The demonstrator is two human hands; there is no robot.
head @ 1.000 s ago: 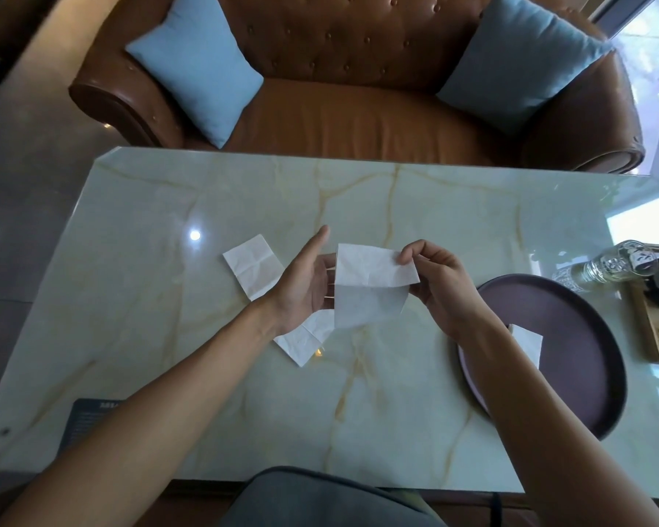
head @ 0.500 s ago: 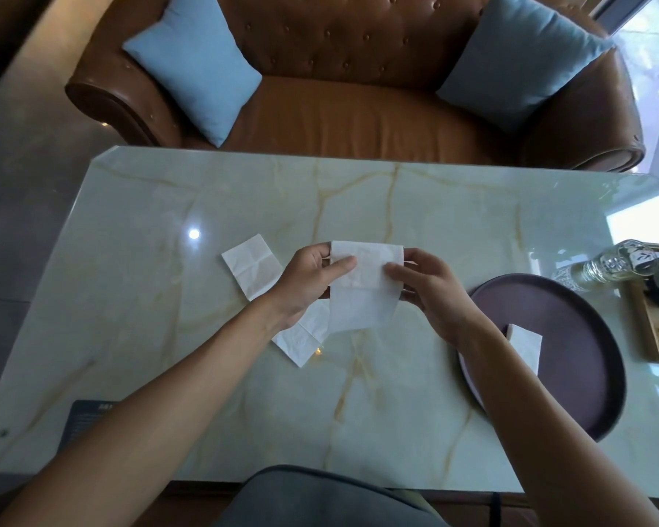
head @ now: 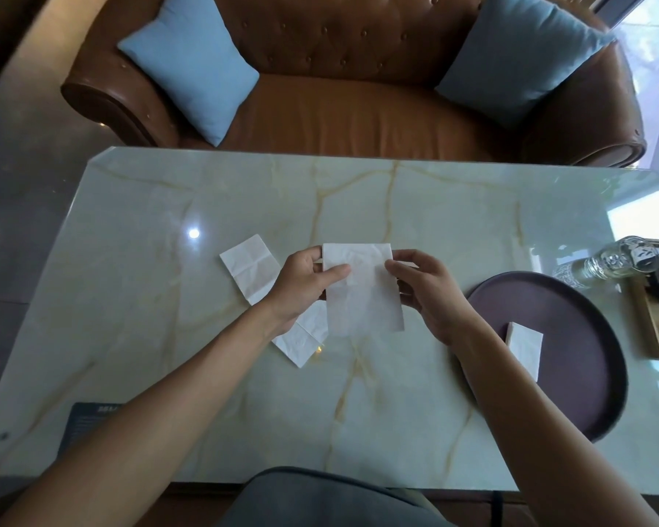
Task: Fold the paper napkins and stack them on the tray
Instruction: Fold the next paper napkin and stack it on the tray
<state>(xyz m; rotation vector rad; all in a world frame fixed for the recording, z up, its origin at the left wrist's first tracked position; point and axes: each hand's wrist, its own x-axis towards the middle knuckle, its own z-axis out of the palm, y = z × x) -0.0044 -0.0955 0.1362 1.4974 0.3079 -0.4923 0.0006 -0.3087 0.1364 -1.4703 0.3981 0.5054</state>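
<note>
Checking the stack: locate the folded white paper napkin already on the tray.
Head view, right side: the folded white paper napkin lies on the round dark purple tray, beside the right forearm.

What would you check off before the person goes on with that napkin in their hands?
1. Both hands grip it: ok. Left hand and right hand pinch the held napkin near its top edge.
2. Edges lined up: cannot tell; it hangs as a fairly even rectangle.
3. Tray has free room: ok; only one folded napkin lies on it.
4. Path to the tray: ok; bare table lies between.
5. Napkins left to fold: not ok; flat napkins lie beneath the left hand.
</note>
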